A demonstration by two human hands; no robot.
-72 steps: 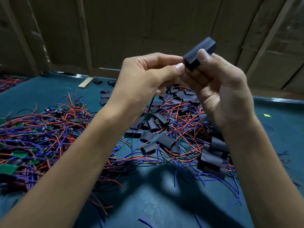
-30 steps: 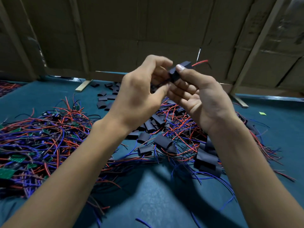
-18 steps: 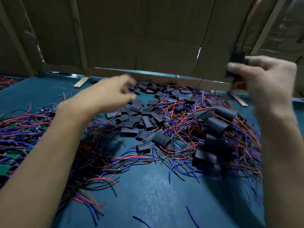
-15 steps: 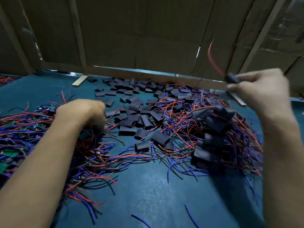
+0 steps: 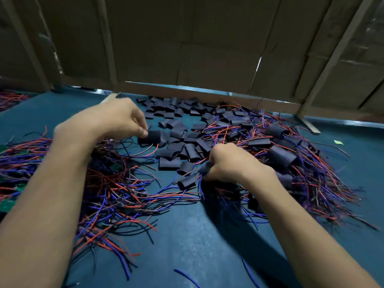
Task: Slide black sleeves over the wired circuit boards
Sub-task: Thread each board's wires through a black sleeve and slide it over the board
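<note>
Black tubular plastic sleeves (image 5: 178, 140) are spread across the teal worktop (image 5: 197, 235), between bare wired boards on the left (image 5: 116, 183) and sleeved ones on the right (image 5: 282, 155). One loose sleeve (image 5: 152, 136) is pinched by the left hand (image 5: 116, 119), probably for the next board. A dark sleeved piece (image 5: 205, 167) is gripped by the curled right hand (image 5: 230, 163), low over the finished heap.

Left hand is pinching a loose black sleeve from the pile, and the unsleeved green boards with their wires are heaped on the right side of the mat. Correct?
Not quite. The head view shows the left hand pinching a black sleeve, but the bare green boards lie on the left of the mat. The heap on the right is the sleeved boards.
</note>
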